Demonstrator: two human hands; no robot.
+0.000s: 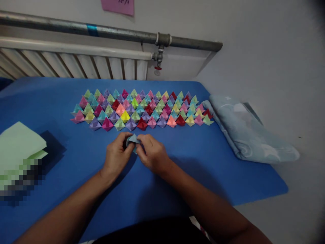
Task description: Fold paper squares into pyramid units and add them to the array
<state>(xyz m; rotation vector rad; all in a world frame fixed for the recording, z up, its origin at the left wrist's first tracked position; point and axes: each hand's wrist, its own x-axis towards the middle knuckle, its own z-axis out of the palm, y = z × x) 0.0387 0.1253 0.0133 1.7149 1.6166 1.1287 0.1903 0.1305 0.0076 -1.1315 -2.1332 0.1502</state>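
Observation:
Between both hands is a small piece of light-blue folded paper [133, 139], with a peaked top; its lower part is largely covered by fingers. My left hand [117, 152] pinches it from the left, thumb in front. From the right, my right hand [153, 153] grips its edge between thumb and fingers. Just beyond the hands, several rows of small folded paper boats [130, 124] stand close together in pink, green, purple, red, yellow and blue.
A blue mat [83, 159] covers the surface. Light-green paper sheets [20, 142] stand at the left, partly pixelated. A folded pale-blue patterned cloth [243, 128] lies at the right against the wall. Behind are a white radiator [76, 66] and a metal pipe [122, 32].

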